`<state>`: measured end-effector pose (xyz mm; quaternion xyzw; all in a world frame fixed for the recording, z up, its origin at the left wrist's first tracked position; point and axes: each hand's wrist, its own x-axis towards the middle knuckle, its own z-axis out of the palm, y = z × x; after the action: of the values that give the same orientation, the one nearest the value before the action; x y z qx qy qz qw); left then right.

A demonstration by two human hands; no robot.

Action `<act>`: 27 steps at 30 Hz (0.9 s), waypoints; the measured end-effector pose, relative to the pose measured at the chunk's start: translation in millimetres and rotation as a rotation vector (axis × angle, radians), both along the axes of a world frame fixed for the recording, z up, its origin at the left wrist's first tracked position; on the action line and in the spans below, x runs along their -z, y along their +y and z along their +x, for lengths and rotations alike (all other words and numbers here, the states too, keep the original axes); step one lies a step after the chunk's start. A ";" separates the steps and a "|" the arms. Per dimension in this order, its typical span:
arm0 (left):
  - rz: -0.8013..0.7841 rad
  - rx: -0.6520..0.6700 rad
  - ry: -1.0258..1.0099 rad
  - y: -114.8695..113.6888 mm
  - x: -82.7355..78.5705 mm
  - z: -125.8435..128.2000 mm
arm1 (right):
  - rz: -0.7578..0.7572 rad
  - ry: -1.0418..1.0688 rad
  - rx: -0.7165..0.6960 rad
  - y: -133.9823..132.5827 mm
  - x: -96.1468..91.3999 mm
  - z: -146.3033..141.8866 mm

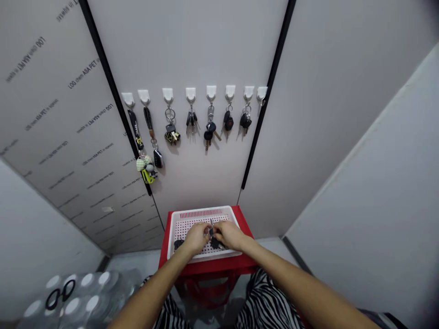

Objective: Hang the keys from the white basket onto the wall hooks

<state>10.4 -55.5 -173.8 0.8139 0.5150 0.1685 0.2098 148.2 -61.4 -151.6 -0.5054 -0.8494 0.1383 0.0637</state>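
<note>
My left hand point(197, 238) and my right hand point(229, 235) meet over a white perforated plastic basket point(200, 212). Between them is a small bunch of keys point(211, 231) with dark heads, pinched by the fingers of both hands. One metal blade points up toward the basket's far side. Black keys point(216, 243) show just below my right fingers; whether they join the held bunch, I cannot tell. Another dark bunch point(178, 244) lies in the basket's near left corner, partly covered by my left hand.
The basket rests on a red stool point(244, 224). On the wall, white hooks point(190, 94) carry several key bunches point(209, 130) and a lanyard with charms point(147, 167). Packed clear bottles point(78, 297) with white caps stand on the floor at lower left.
</note>
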 end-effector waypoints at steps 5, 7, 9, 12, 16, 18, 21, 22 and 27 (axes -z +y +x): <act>0.034 0.087 0.002 -0.1 2.2 -0.5 | 0.066 0.109 0.063 -1.5 5.2 0.4; 0.040 0.119 0.004 0.2 1.8 -0.7 | 0.087 0.144 0.083 -1.6 6.8 0.7; 0.039 0.085 -0.001 0.4 0.4 -1.0 | 0.058 0.167 0.066 -2.2 7.9 1.0; 0.058 -0.050 -0.039 1.1 -1.5 -0.8 | 0.002 0.175 0.045 -4.2 8.6 1.4; -0.070 -0.149 -0.274 3.7 -0.9 3.2 | 0.005 0.147 0.156 -6.0 9.2 -0.5; -0.253 -0.198 -0.502 5.0 -2.2 5.9 | 0.018 0.170 0.213 -5.7 9.1 -1.7; -0.468 -0.280 -0.807 6.0 -13.4 8.9 | 0.050 0.291 0.258 -4.5 6.2 -1.6; -0.499 -0.299 -0.880 6.3 -20.1 9.9 | 0.066 0.345 0.272 -4.0 4.1 -1.1; -0.541 -0.321 -1.080 9.4 -62.5 21.2 | 0.126 0.627 0.340 -1.1 -13.8 2.0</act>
<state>31.6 -46.1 -111.4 0.4443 0.4767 0.4490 0.6113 150.2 -62.5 -137.8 -0.5675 -0.6992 0.2214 0.3741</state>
